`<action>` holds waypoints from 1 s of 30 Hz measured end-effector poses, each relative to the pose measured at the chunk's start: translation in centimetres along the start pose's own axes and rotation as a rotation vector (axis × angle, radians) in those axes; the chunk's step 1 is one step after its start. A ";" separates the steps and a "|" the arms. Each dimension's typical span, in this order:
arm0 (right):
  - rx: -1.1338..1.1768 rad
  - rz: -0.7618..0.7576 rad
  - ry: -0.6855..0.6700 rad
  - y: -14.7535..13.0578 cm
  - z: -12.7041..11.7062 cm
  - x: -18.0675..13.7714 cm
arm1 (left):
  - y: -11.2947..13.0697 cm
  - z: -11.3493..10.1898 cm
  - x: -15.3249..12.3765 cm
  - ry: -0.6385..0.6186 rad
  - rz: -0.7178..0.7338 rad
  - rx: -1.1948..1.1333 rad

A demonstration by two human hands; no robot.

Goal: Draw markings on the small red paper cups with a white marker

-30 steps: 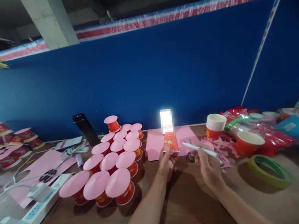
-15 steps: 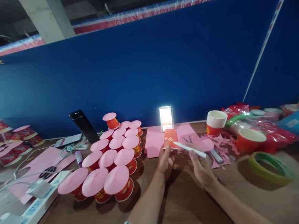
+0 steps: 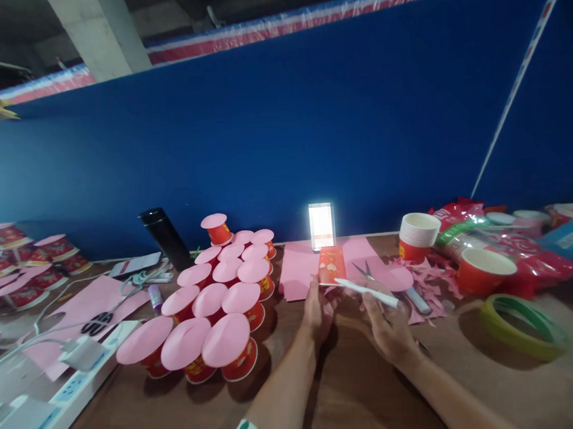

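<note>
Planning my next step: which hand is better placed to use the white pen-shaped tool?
Probably the right hand, holding the white pen-shaped tool, tip near the red paper cup in the left hand.

Between your forearms (image 3: 287, 386), bare tabletop (image 3: 350, 388) is giving you a passage; the white pen (image 3: 375, 293) is crossing its far end; disc-topped cups (image 3: 225, 340) are blocking your left; the tape roll (image 3: 545, 351) and a red cup (image 3: 480, 282) are obstructing your right; the blue partition (image 3: 309, 127) is limiting forward reach.

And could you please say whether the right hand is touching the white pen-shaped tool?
Touching: the head view shows the right hand gripping the white pen-shaped tool.
</note>
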State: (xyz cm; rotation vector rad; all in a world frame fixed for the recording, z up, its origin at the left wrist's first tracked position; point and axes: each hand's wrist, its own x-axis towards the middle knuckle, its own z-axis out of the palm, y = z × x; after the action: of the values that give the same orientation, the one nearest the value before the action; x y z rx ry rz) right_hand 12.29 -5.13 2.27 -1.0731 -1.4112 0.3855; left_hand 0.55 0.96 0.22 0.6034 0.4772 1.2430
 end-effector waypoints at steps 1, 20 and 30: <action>-0.022 -0.017 -0.006 0.0 -0.1 0.0 | 0.0 0.0 0.0 0.006 -0.001 -0.001; -0.126 -0.060 -0.030 0.5 -0.5 -0.1 | -0.1 0.2 0.0 0.018 -0.014 0.004; -0.116 -0.071 -0.055 0.5 -0.6 0.0 | -0.2 -0.1 0.2 0.032 -0.011 -0.015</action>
State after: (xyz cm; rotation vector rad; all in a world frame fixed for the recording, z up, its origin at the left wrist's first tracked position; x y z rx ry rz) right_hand 13.02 -5.06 1.96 -1.1096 -1.5314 0.2873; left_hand 0.70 1.09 0.03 0.5678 0.4971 1.2462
